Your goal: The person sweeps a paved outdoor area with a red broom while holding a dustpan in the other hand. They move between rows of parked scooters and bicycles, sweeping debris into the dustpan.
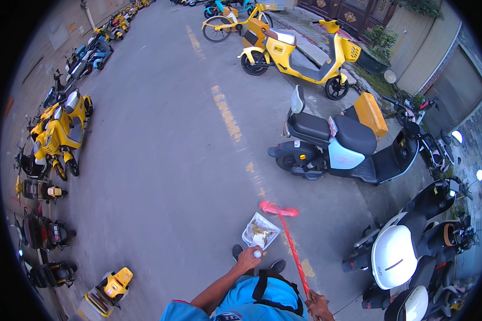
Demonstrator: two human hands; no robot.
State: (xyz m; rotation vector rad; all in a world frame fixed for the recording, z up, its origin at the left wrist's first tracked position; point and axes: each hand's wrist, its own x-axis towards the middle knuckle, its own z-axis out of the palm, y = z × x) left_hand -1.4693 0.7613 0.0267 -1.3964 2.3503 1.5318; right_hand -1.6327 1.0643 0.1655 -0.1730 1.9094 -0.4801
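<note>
My left hand is closed around the pale end of the handle of a white dustpan. The pan sits low in front of my shoes, with brownish litter and a whitish scrap inside. On the right, my right hand grips the lower end of a red broom handle in the picture. The handle slants up and left to the broom's pinkish-red head. That head rests on the pavement just beyond the dustpan, apart from it.
Grey pavement carries a worn yellow line. A black-and-light-blue scooter and a yellow one stand to the right. Nearer right is a scooter with a white top box. Yellow scooters line the left side.
</note>
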